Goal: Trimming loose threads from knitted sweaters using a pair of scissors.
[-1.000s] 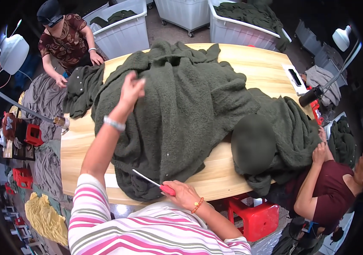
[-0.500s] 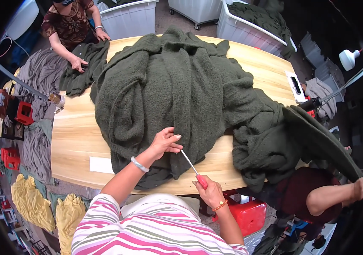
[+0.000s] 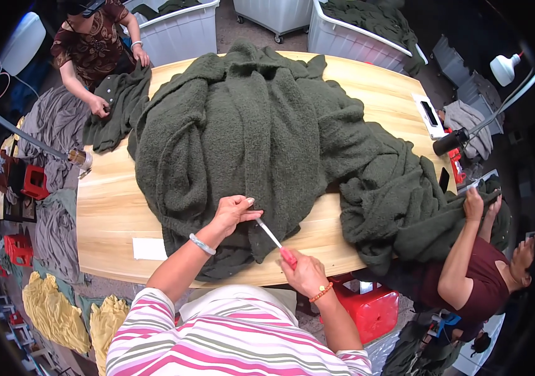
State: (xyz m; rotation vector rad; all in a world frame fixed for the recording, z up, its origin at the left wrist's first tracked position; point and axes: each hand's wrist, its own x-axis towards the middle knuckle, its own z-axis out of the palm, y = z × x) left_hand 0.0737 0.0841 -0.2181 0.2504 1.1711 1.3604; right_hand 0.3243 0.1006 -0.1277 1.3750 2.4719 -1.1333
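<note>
My right hand (image 3: 308, 276) grips the red handle of a slim metal-shafted tool (image 3: 270, 234), which slants up and left across the dark green cloth. Against the tool's tip, my left hand (image 3: 232, 213) has its thumb and fingers drawn together. Whatever lies between them is too small to make out. Beneath both hands, a big heap of dark green fuzzy knit garments (image 3: 217, 138) spreads over the wooden table (image 3: 104, 219), with one edge hanging toward me.
At the far left a person (image 3: 95, 47) handles a green buttoned garment (image 3: 117, 106). On the right another person (image 3: 468, 269) holds green cloth. White bins (image 3: 180, 31) stand behind. A red stool (image 3: 368, 310), a lamp (image 3: 452, 143) and a white paper (image 3: 148, 249) are around the table.
The person on the right has lowered the raised green cloth and now holds it with both hands. My two hands stay together at the tool, with only a slight shift.
</note>
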